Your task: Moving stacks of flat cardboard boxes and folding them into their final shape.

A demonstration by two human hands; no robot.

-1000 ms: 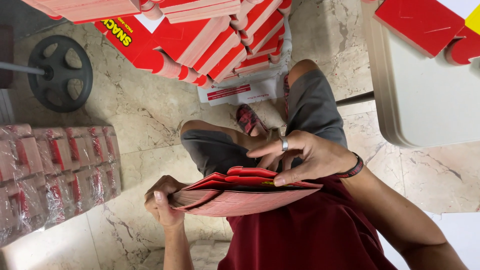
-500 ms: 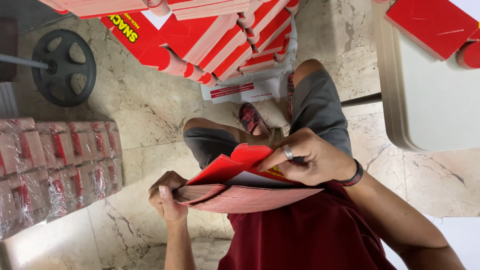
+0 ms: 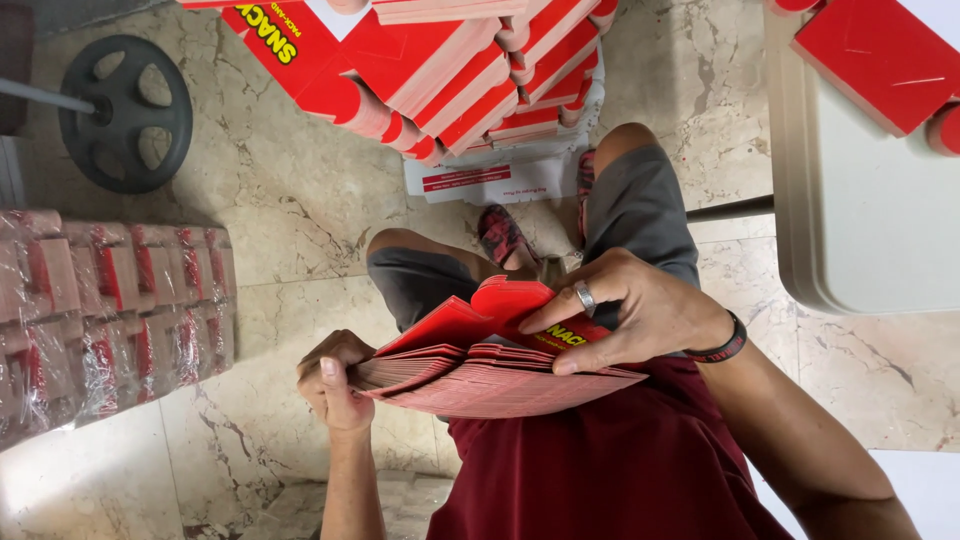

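I sit with a fanned stack of flat red cardboard box blanks (image 3: 480, 375) over my lap. My left hand (image 3: 335, 380) grips the stack's left end from below, thumb on its edge. Resting on top at the right, my right hand (image 3: 625, 305), with a ring and a dark wristband, pinches the topmost red blank (image 3: 470, 315) and holds its left part lifted off the stack.
A big pile of folded red boxes (image 3: 470, 80) lies on the marble floor ahead of my knees. Shrink-wrapped red bundles (image 3: 100, 300) sit at the left, with a black wheel (image 3: 125, 110) behind them. A white table (image 3: 860, 220) holding a red box (image 3: 880, 60) stands at the right.
My right hand has peeled the top blank up from the flat stack and slid toward the right. The left hand keeps its hold on the stack's end.
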